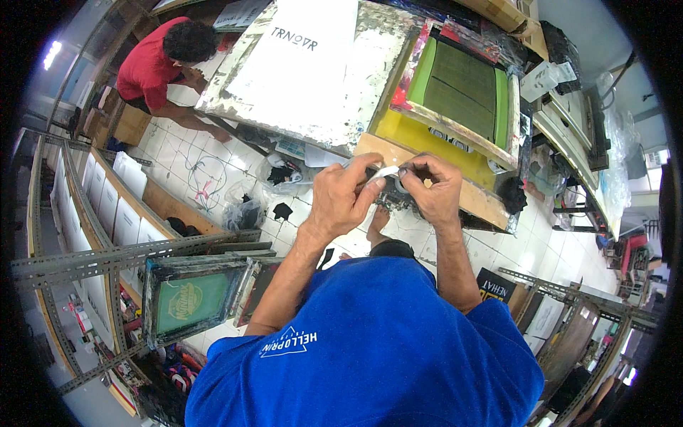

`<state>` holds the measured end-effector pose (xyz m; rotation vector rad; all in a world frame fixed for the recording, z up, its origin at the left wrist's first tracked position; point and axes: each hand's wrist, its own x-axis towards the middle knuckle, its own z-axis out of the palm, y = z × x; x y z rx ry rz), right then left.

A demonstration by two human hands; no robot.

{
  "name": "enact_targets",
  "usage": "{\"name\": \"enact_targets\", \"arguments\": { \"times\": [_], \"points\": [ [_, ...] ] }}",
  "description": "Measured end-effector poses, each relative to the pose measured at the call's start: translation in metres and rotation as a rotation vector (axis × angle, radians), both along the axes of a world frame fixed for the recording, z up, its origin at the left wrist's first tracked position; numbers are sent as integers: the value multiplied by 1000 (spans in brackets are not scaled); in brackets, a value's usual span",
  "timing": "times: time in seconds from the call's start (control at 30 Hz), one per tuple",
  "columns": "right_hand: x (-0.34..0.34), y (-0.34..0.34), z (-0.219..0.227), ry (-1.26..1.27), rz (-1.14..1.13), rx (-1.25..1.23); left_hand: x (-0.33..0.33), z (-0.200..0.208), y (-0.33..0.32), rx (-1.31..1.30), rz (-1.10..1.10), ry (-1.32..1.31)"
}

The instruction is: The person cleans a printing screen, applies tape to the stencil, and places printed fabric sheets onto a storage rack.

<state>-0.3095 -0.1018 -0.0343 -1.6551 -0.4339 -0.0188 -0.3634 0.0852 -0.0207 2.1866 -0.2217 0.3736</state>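
My left hand (343, 197) is closed, its thumb and fingers pinching one end of a short white strip (386, 171) that looks like tape. Close beside it, my right hand (437, 192) is closed too, fingertips together at the strip's other end. Part of what lies under the right fingers is hidden. Both hands are held up in front of my blue shirt, over the near edge of a wooden board (469, 181). Just beyond them, a screen-printing frame (462, 89) with green borders and dark mesh rests tilted over a yellow surface (398, 128).
A white printed sheet (302, 78) lies on the paint-stained table (380, 50) ahead. At the far left a person in a red shirt (149, 64) bends beside it. Metal racks (135, 257) hold more printing frames (188, 299) at left. Black scraps (282, 211) lie on the tiled floor.
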Motion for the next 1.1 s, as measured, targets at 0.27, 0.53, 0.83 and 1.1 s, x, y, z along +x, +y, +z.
{"name": "enact_targets", "arguments": {
  "times": [0.27,0.53,0.83,1.1],
  "points": [
    [-10,8,-4,84,-84,107,5,-14,-2,-218,54,-1],
    [-7,8,2,-320,-235,-169,10,-7,-6,31,140,-86],
    [7,-1,-4,-485,-53,-379,12,-11,-7,263,85,-105],
    [11,-3,-1,-340,-30,-430,22,-9,-10,371,-11,-209]
  ]
}}
